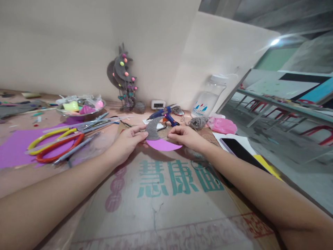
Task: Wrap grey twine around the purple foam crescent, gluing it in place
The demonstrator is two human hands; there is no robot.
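A crescent lies between my hands above the cardboard. Its left part is wrapped in grey yarn (153, 131), while the lower right part is bare purple card (165, 145). My left hand (130, 141) grips the wrapped end, thumb on top and fingers partly hidden behind. At the right of the crescent, my right hand (186, 137) is closed in a pinch on what looks like a thin strand of grey yarn, hard to see. Loose yarn loops (200, 165) lie under my right wrist. Just beyond the crescent is a blue glue gun (164, 113).
Scissors with red and yellow handles (61, 147) lie left on purple sheets (15, 147), near a metal bowl (87, 114). A yarn-wrapped moon ornament (121, 74) leans on the wall. Rightward are a yarn skein (198, 122), a bottle (206, 99) and a phone (243, 154).
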